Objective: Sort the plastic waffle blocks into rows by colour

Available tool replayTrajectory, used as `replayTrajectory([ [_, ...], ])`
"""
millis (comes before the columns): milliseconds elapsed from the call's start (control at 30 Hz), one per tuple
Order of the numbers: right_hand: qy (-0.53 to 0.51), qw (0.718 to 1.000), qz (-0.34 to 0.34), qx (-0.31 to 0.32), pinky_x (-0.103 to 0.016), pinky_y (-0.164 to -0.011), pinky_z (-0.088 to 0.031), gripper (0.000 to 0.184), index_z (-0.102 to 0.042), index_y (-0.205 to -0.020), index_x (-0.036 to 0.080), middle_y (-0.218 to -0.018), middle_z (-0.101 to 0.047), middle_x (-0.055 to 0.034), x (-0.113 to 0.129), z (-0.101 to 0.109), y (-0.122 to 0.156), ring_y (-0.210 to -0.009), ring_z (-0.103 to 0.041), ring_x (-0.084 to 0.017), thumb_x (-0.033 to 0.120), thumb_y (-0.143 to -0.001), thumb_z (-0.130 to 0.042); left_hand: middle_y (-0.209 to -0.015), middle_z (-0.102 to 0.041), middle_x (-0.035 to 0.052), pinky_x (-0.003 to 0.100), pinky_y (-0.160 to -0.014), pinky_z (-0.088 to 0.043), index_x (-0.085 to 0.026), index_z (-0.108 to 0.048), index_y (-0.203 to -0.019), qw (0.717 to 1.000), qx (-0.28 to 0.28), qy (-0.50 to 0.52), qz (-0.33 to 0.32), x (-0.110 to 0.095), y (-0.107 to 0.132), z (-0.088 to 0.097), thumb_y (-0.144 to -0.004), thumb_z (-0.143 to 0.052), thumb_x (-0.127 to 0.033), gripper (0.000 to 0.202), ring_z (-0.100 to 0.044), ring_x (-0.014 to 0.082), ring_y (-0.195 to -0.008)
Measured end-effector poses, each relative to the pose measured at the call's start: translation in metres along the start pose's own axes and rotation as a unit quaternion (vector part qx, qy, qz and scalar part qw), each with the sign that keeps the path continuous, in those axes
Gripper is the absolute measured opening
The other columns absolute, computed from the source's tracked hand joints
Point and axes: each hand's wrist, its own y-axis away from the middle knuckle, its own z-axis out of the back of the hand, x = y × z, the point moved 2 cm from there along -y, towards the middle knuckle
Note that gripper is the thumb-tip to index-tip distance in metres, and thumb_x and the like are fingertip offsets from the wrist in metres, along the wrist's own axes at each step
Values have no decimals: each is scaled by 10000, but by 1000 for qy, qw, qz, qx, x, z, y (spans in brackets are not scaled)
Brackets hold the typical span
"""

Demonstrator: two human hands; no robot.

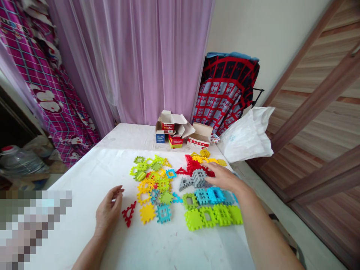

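My left hand (109, 210) rests at the left of the pieces, fingers loosely curled and apart, with nothing visible in it. Just right of it lies a red triangular building piece (129, 214). My right hand (221, 175) reaches over a heap of red interlocking pieces (194, 165), fingers stretched and thumb apart. Its thumb is beside a stack of grey square pieces (199, 177); whether it touches them I cannot tell. Red shows between thumb and fingers. Beneath my right forearm are rows of blue pieces (201, 196) and green pieces (194, 219). Mixed pieces, including a yellow square (147, 213), lie between my hands.
Small open cardboard boxes (199, 137) stand at the back of the white-covered table (81, 176). A white plastic bag (247, 133) sits at the right back edge. Yellow pieces (222, 162) lie behind my right hand. A purple curtain (135, 63) hangs behind the table.
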Motion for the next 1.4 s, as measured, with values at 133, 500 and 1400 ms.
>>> replayTrajectory([
  [133,-112,978,43,-168,-345,-823,-517,272,-673,-1052,201,-1034,-690,-78,28,-8,26,-893,-649,-192,274,-859,-495,-944,-756,32,282,-693,-551,-238,-614,-1003,999,25,-31,-2,-3,1,-2,-782,-435,-418,337,-692,178,-732],
  [500,-209,906,96,-354,-295,-702,-564,162,-703,-949,224,-895,-730,-36,68,24,46,-676,-679,-154,279,-866,-575,-950,-750,15,294,-759,-517,-254,-647,-997,990,67,-123,-26,-11,4,-3,-830,-436,-354,287,-684,187,-798],
  [1400,-130,914,121,-366,-280,-701,-559,172,-709,-931,212,-860,-747,-35,69,33,61,-728,-702,-169,271,-875,-558,-1182,-673,91,445,-955,-441,-252,-615,-1165,886,146,-180,-401,-68,97,-41,-828,-615,-430,381,-576,264,-1128],
])
